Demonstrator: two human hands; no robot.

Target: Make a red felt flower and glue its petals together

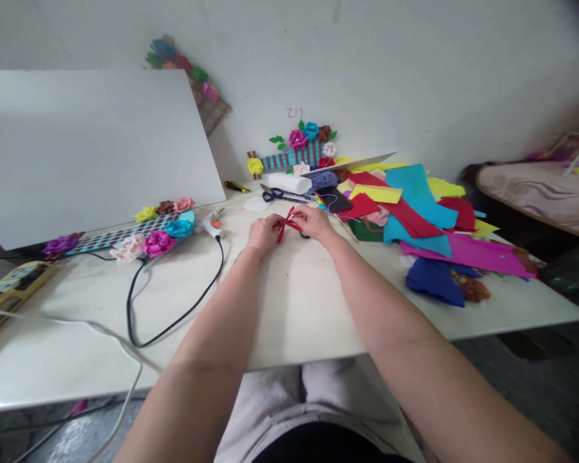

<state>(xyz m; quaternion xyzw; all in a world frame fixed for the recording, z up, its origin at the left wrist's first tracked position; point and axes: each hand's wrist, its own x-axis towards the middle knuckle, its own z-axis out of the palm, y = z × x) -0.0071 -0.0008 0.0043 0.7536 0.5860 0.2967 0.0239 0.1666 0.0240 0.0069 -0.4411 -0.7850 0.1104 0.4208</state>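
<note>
where the two forearms converge above the worktop (pixel 309 315), the left hand (pixel 264 233) pinches a small, narrow-ended red piece (pixel 282 229), apparently of crepe paper, between thumb and fingertips. the right hand (pixel 314 224) pinches it from the other side, fingertips drawn together; which layer each finger grips is too small to make out. the red piece lies between the hands, its thin ends sticking out above and below the left fingertips.

to work it well, the left hand would best serve as a steady anchor at the middle, while the right shapes in small, light moves; a hard pull could tear or overstretch something so thin. resting both wrists on the worktop would probably steady the pinch.

just beyond the hands lie dark-blue-handled metal scissors (pixel 273 195), handy for trimming. to the left rests a white glue gun (pixel 210 226) with a black cord (pixel 217 273), best kept clear of the left forearm. to the right spreads a heap of multicoloured paper sheets (pixel 417 186).
</note>
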